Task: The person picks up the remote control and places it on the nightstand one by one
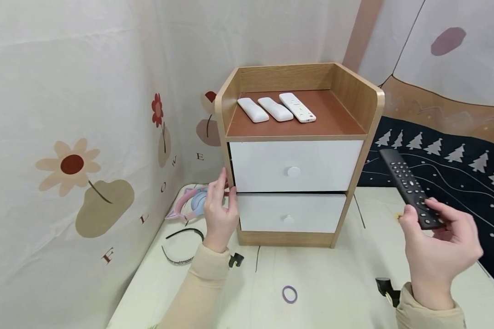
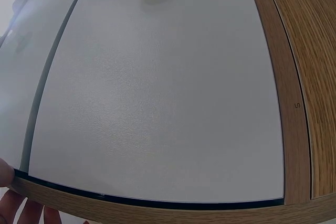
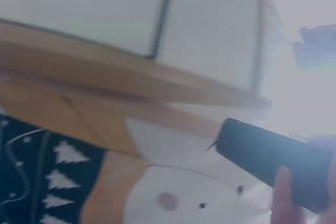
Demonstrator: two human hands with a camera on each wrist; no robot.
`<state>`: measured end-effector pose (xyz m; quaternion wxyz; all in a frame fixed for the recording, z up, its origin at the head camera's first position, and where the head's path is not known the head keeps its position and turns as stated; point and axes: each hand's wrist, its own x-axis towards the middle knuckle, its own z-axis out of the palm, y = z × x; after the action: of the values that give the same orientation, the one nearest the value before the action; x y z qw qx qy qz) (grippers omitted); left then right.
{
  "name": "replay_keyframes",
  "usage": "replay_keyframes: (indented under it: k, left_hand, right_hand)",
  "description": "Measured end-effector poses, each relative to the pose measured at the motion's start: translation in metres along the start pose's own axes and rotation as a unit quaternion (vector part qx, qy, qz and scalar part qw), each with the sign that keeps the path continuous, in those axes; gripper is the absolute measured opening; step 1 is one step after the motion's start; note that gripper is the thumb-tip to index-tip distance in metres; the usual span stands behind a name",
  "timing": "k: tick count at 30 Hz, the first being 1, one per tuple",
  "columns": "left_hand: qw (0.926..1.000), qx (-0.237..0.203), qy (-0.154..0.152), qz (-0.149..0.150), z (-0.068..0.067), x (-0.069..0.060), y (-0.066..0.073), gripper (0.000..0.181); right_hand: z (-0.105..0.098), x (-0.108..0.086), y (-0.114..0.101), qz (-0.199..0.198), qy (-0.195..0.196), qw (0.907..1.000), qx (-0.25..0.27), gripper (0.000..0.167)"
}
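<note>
My right hand (image 1: 442, 249) grips the lower end of a black remote control (image 1: 409, 187), held up to the right of a small wooden cabinet (image 1: 286, 239). In the right wrist view the dark back of the remote (image 3: 268, 156) shows, with fingertips against it. On the cabinet's left side edge rests my left hand (image 1: 221, 214), thumb at the front and fingers along the side. Two white drawers with round knobs fill the cabinet front: an upper drawer (image 1: 263, 167) and a lower drawer (image 1: 263, 212). Three white remotes (image 1: 276, 109) lie side by side on the brown top.
Left of the cabinet lie pink and blue cat-ear headphones (image 1: 195, 201) and a black headband (image 1: 185, 230). A purple ring-shaped band (image 1: 290, 294) lies on the pale table (image 1: 333, 283) in front. Printed cloth (image 1: 107, 91) hangs behind and to the left.
</note>
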<state>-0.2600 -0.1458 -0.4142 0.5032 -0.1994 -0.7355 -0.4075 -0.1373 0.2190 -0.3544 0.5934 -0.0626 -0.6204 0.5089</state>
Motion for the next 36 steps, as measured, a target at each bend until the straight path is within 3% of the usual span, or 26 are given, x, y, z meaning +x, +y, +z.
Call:
replay_keyframes:
  k: [2,4,6,9,12,18,21,30,33,36]
  left_hand:
    - [1.0000,0.000,-0.002,-0.001,0.000,0.000,0.000,0.055]
    - [1.0000,0.000,-0.002,-0.001,0.000,0.000,0.001,0.055]
    - [1.0000,0.001,-0.002,-0.001,-0.001,0.001,0.001,0.055]
    - [1.0000,0.000,-0.001,0.001,-0.001,0.001,0.001,0.055]
    - [1.0000,0.001,0.001,0.003,0.000,0.001,0.000,0.056]
    - [1.0000,0.000,0.000,0.001,0.000,0.001,-0.001,0.056]
    - [1.0000,0.002,-0.002,0.000,0.000,0.001,0.000,0.057]
    - [1.0000,0.002,-0.006,-0.007,-0.001,0.000,0.002,0.055]
    - [1.0000,0.003,-0.006,-0.007,-0.001,0.000,0.001,0.055]
    - [0.9999,0.003,-0.006,-0.008,-0.001,0.000,0.002,0.055]
  right_hand:
    - [0.004,0.000,-0.016,-0.012,0.032,0.9965,0.077,0.034]
    - [0.010,0.000,-0.029,-0.029,0.060,0.9858,0.154,0.033]
    - [0.017,-0.001,-0.042,-0.047,0.078,0.9756,0.200,0.032]
    - [0.029,0.000,-0.057,-0.074,0.080,0.9665,0.232,0.031]
    - [0.042,0.005,-0.065,-0.093,0.045,0.9695,0.222,0.029]
    - [0.062,0.020,-0.062,-0.116,-0.046,0.9874,0.097,0.032]
    - [0.072,0.028,-0.058,-0.139,-0.087,0.9862,0.022,0.033]
    - [0.092,0.044,-0.069,-0.174,-0.195,0.9575,-0.122,0.037]
    - [0.100,0.050,-0.078,-0.177,-0.223,0.9445,-0.165,0.038]
    - [0.108,0.055,-0.086,-0.180,-0.261,0.9231,-0.218,0.040]
